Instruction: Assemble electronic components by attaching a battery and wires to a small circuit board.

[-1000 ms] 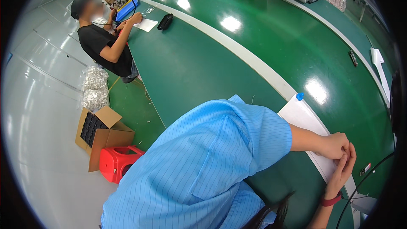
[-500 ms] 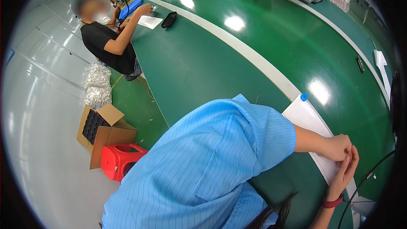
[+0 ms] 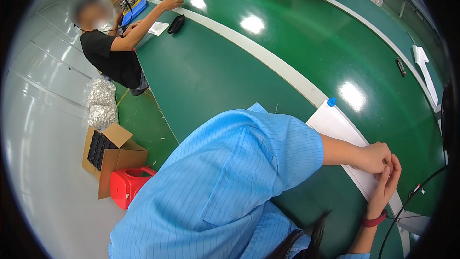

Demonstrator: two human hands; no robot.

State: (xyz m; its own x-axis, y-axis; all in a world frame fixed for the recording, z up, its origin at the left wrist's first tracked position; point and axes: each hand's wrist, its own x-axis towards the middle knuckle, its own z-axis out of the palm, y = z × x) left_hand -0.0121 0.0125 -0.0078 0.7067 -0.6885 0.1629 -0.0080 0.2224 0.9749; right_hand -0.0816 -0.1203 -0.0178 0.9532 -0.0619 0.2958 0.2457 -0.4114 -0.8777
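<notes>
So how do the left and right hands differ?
The left hand has a bare wrist; the right hand wears a red wristband at its wrist. The left hand's fingers are curled; the right hand's look straighter. The left arm enters from picture left; the right rises from below. Both hands meet near the white sheet; anything between them is hidden.

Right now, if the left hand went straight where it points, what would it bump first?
Probably the right hand. Its fingers are just beside the left hand, seemingly touching it, though depth is hard to judge.
</notes>
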